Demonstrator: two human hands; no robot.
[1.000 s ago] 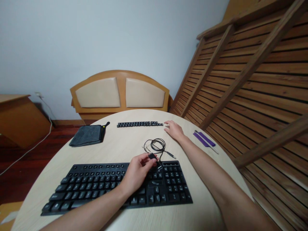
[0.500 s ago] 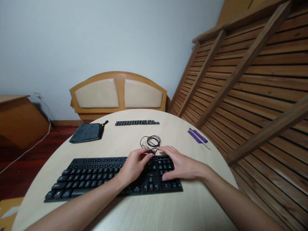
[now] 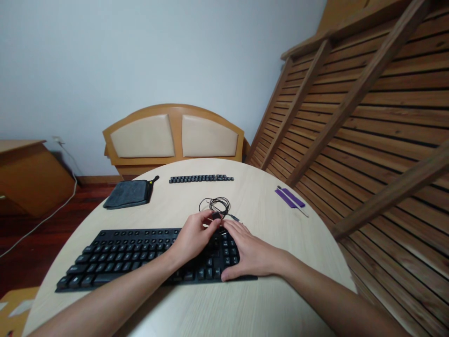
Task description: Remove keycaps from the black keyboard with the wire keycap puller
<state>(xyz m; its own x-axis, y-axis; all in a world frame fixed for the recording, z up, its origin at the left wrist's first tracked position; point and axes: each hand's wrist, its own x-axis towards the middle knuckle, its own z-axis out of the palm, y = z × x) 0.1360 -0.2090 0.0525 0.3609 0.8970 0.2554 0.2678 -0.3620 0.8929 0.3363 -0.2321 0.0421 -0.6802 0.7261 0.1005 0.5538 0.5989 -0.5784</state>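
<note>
A black keyboard [image 3: 129,257] lies at a slant on the round table, with exposed switches along its far row. Over its right part, my left hand [image 3: 194,236] pinches a small black block-like piece [image 3: 216,215] between thumb and fingers; its exact kind is unclear. My right hand [image 3: 256,252] spans the number-pad end, thumb by the near edge and fingertips at the far edge, close to the black piece. Just behind the hands lies a coiled black cable [image 3: 221,204], with a dark plug-like end [image 3: 233,217] near my right fingertips.
A row of loose black keycaps [image 3: 196,179] stands toward the table's far side. At the left is a folded dark grey cloth or pouch [image 3: 128,194]. Two purple strips [image 3: 291,197] and a thin metal tool [image 3: 301,210] lie at the right. Wooden slats [image 3: 372,121] lean beyond the table [image 3: 287,304].
The keyboard has shifted slightly left, my right hand moving left and nearer with it. The small black piece in my left hand is a little farther up, and the cable coil has shifted left.
</note>
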